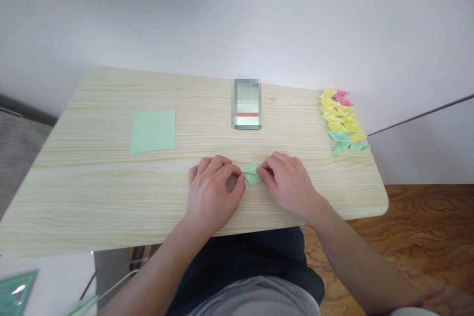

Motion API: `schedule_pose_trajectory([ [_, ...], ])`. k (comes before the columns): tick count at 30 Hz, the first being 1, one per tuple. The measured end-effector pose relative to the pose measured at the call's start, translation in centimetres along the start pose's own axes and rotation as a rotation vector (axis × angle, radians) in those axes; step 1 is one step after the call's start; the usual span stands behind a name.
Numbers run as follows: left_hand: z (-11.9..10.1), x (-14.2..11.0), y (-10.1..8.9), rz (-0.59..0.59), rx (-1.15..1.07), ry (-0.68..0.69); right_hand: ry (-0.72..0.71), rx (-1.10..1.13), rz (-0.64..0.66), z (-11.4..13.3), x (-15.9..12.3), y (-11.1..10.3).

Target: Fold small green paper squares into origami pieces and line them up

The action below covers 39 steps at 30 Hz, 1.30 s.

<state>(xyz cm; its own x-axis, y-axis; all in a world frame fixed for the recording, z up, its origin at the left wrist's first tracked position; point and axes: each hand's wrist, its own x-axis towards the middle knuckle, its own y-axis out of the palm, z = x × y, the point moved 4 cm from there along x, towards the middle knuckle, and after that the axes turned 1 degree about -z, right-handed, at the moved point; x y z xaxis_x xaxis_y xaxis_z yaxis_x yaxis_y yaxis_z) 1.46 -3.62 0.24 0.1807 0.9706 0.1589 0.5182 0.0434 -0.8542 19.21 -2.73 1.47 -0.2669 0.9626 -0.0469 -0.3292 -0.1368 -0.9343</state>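
A small folded piece of green paper [252, 175] lies on the light wooden table [111, 197] near its front edge. My left hand [213, 190] pinches its left corner with curled fingers. My right hand [287, 180] pinches its right side, fingers closed on the paper. Both hands rest on the tabletop, with the folded piece held between them.
A flat square sheet of green paper [153, 131] lies at the left. A phone [248, 104] lies at the back centre. Several folded yellow, pink and green paper pieces [342, 121] are lined up at the right edge. Wooden floor shows at the right.
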Motion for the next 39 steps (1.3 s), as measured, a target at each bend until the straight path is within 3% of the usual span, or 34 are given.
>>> schedule_pose_trajectory([
  [9, 0.1, 0.7, 0.2, 0.030, -0.032, 0.037, -0.093, 0.072, -0.010, -0.3, -0.6, 0.1],
  [25, -0.4, 1.0, 0.3, 0.035, 0.045, 0.018, 0.124, 0.101, -0.159, -0.2, -1.2, 0.8],
  [39, -0.7, 0.7, 0.6, 0.025, 0.056, 0.018, 0.175, 0.135, -0.237, -0.2, -1.9, 1.3],
])
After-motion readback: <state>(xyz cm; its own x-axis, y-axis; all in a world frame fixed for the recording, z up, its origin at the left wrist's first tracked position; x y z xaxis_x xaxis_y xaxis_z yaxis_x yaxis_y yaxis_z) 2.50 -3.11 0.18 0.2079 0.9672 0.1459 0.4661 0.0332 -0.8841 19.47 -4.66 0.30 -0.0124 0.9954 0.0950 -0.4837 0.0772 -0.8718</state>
